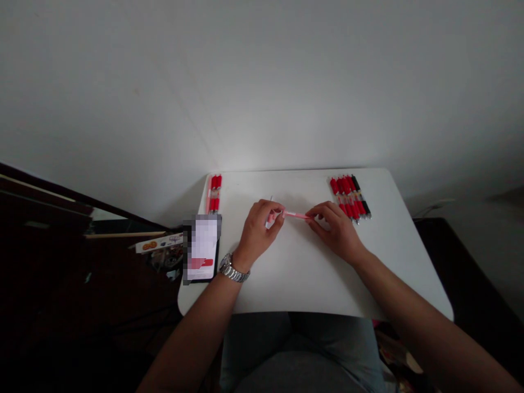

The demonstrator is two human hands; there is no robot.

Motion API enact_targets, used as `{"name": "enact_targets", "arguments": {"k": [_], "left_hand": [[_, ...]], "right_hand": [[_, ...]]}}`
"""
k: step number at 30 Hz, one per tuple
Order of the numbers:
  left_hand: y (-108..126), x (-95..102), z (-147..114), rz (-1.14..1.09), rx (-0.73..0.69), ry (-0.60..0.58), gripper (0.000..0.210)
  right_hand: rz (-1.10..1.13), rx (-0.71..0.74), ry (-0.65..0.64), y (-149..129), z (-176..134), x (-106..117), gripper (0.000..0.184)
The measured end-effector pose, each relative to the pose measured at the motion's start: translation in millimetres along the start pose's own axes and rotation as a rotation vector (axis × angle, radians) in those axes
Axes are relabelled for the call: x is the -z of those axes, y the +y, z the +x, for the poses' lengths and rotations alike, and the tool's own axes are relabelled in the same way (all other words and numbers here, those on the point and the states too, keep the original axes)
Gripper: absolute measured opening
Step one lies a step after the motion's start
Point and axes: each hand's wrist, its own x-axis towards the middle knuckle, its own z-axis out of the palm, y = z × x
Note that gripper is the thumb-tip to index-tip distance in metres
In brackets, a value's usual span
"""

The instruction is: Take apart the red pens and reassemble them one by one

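A slim pink pen (297, 215) stretches roughly level between my two hands, above the middle of the white table. My left hand (260, 225), with a metal watch (234, 268) at its wrist, pinches the pen's left end. At the other end, the thumb and fingertips of my right hand (334, 228) close on it. Behind my left fingers a thin pale piece (271, 198) pokes out; what it is, I cannot tell. Beyond my right hand lies a row of several red pens (346, 191), with a black pen (361, 194) at its right side.
At the table's (286, 284) back left lie two red pens (215, 191) beside a pink one (208, 194). A phone (203, 248) with a lit, partly blurred screen rests at the left edge. The wall (286, 98) rises directly behind the table.
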Motion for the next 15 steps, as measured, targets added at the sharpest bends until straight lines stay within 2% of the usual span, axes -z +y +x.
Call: {"name": "enact_targets", "arguments": {"k": [7, 12, 15], "left_hand": [[-0.8, -0.9, -0.2, -0.034, 0.006, -0.019, 0.010], [0.0, -2.1, -0.7, -0.042, -0.011, -0.036, 0.010], [0.6, -2.6, -0.6, -0.044, -0.036, -0.048, 0.009]], "right_hand": [[0.038, 0.018, -0.004, -2.1, 0.0, 1.3, 0.008], [0.096, -0.004, -0.059, -3.4, -0.6, 0.5, 0.020], [0.122, 0.015, -0.090, -1.8, -0.8, -1.6, 0.017]]}}
